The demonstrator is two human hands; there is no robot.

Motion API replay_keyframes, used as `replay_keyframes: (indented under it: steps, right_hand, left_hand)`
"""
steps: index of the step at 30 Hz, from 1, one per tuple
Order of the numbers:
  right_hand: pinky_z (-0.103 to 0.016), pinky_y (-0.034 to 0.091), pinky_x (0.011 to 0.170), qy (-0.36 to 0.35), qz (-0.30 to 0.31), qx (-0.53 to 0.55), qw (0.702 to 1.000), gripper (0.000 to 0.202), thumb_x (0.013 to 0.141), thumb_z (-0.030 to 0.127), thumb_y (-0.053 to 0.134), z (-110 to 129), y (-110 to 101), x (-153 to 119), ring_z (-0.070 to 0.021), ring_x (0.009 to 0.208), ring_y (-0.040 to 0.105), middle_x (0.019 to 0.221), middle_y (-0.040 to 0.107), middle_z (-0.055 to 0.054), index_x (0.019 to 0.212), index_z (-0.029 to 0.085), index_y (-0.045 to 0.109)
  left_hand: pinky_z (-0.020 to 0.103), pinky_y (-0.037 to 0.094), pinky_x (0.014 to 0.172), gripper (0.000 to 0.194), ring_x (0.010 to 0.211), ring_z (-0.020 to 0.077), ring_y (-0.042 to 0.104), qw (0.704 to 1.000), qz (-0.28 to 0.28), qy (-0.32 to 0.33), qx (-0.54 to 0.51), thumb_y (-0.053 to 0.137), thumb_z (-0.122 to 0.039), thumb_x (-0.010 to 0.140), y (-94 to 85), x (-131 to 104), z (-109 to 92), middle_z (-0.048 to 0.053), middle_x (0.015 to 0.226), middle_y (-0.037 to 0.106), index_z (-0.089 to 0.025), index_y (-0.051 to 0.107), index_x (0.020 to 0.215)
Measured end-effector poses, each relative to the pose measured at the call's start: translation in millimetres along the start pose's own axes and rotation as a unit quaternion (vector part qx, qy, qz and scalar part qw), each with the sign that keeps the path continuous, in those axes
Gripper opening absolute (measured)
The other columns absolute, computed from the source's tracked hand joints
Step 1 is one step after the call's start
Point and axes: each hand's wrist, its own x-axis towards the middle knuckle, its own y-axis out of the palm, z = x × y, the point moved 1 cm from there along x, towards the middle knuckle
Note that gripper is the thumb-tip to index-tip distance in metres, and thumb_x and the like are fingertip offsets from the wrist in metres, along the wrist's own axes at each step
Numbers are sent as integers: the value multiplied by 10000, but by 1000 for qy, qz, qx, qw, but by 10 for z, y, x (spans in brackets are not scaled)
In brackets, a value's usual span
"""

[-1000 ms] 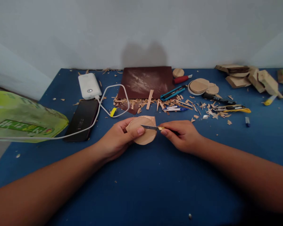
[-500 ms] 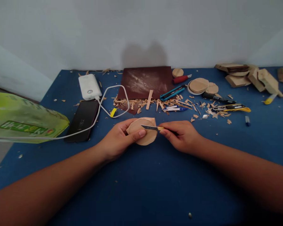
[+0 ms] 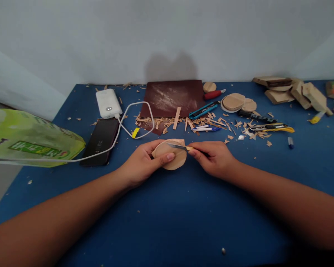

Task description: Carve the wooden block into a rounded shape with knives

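Observation:
Between my two hands is a pale, roughly round wooden disc (image 3: 177,162) with one corner at its upper right and a curved line on its face. My left hand (image 3: 149,159) grips it from the left, thumb on the face and fingers behind. My right hand (image 3: 214,157) is closed round the yellowish handle of a small carving knife (image 3: 178,147). The blade points left and lies over the upper part of the disc; whether it cuts in, I cannot tell. Wood shavings (image 3: 150,121) lie beyond my hands.
Behind are a brown sheet (image 3: 169,96), a blue cutter (image 3: 204,110), a red-handled knife (image 3: 213,94), a yellow cutter (image 3: 275,128) and wooden discs (image 3: 233,101). Wood blocks (image 3: 297,91) are piled at right. Left stand a power bank (image 3: 108,104), a phone (image 3: 100,142), a cable and a green bag (image 3: 36,137).
The knife blade has tilted, its tip now slightly higher on the disc. My left hand and the disc have shifted slightly right in view. Both grips stay the same.

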Motion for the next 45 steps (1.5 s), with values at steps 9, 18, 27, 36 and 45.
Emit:
replay_keyframes:
  steps: [9,18,27,36,45]
  right_hand:
    - [-236,448,640,-13,-9,4,1000,283,1083,376,585,30,-14,16,-126,672,654,818,761,-20,983,220,799]
    - [-232,446,637,-7,5,7,1000,276,1085,380,586,24,-14,3,-119,673,656,835,770,-19,1002,224,798]
    - [-249,416,635,8,32,10,999,285,1089,379,571,42,-33,-6,-121,655,604,762,702,-3,998,215,786]
    - [-264,432,683,15,33,-1,999,277,1096,387,559,49,-19,-15,-138,708,621,804,726,-9,1052,224,779]
    - [-252,444,690,6,17,-3,1000,268,1094,381,566,34,-4,-9,-137,730,651,824,739,-7,1063,226,782]
  left_hand:
    - [351,594,986,592,1103,284,771,992,-24,-15,-123,943,-385,786,-3,35,47,139,1258,800,-187,754,1310]
    - [295,593,939,558,1039,234,774,994,-12,-10,-109,930,-387,809,-20,23,64,104,1182,817,-216,761,1312]
    - [279,573,879,532,1001,218,742,999,-19,-12,-41,916,-428,816,-66,13,84,80,1180,813,-231,767,1288]
    - [312,564,879,578,1012,250,737,999,-20,-7,26,898,-490,818,-31,-10,20,81,1182,812,-220,755,1309]
    - [331,566,958,622,1105,274,741,1000,-11,-2,24,902,-480,822,-19,9,24,100,1259,800,-208,733,1355]
